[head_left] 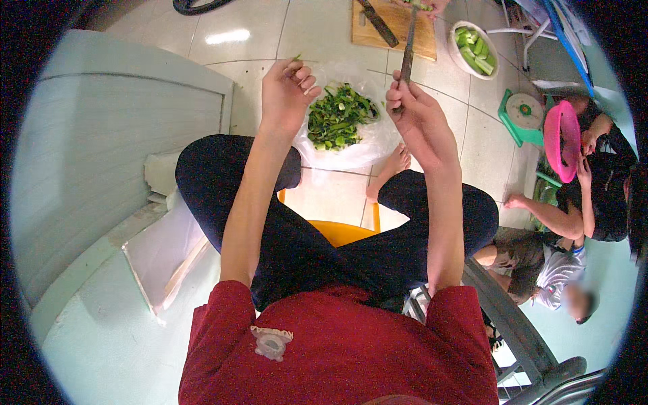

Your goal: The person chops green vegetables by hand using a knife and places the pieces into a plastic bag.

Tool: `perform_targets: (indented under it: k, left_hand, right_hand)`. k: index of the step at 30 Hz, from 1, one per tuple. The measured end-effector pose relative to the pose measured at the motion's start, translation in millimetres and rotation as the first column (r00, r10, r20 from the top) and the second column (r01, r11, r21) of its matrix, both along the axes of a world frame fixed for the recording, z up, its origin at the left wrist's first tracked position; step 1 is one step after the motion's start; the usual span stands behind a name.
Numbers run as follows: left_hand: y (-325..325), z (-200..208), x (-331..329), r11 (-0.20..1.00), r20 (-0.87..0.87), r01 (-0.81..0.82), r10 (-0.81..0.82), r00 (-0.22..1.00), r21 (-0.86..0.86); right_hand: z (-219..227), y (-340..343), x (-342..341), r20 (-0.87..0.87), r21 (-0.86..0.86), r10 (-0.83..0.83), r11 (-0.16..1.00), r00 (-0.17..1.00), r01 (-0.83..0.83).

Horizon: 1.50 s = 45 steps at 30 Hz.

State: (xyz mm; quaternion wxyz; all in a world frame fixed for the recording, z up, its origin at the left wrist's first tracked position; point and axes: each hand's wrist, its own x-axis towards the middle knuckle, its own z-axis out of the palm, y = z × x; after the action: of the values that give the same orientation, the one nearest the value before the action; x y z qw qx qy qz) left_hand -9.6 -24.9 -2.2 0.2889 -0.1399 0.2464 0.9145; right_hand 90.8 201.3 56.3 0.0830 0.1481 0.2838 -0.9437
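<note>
My right hand point(422, 118) grips the handle of a knife point(408, 54), its blade pointing away from me. The blade's far end reaches another person's hand point(435, 7) at the top edge, where some green vegetable shows. My left hand point(289, 98) is raised with curled fingers, and a small green vegetable piece point(297, 58) pokes out at its fingertips. Between and below my hands, a clear plastic bag point(322, 159) lies spread on the floor. It holds a heap of chopped green trimmings point(341, 118).
A wooden cutting board point(425, 44) with a second knife point(379, 23) lies ahead. Beside it stands a white bowl point(495, 67) of cut green pieces. At right are a green scale point(523, 115), a pink basket point(560, 142) in a person's hands, and another person.
</note>
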Motion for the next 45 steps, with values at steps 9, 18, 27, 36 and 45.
perform_targets:
  k: [9,18,27,36,45]
  left_hand:
    - [30,16,24,0.921,-0.203,0.262,-0.326,0.924,-0.287]
    - [49,8,36,0.807,-0.344,0.209,-0.449,0.825,-0.553]
    - [48,10,33,0.773,-0.358,0.081,-0.381,0.853,-0.629]
    - [41,8,28,0.853,-0.317,-0.012,-0.181,0.931,-0.521]
    - [36,17,23,0.914,-0.296,-0.052,-0.076,0.952,-0.401]
  right_hand:
    - [-8,-18,-12,-0.022,0.545,-0.064,0.836,0.998,0.065]
    - [-35,-22,-13,-0.086,0.762,-0.137,0.63,0.987,0.154]
    - [-38,-25,-17,-0.133,0.798,-0.158,0.568,0.979,0.2]
    - [-46,-29,-20,-0.18,0.92,-0.108,0.332,0.978,0.206]
    - [-28,-36,-21,-0.11,0.924,-0.048,0.362,0.993,0.12]
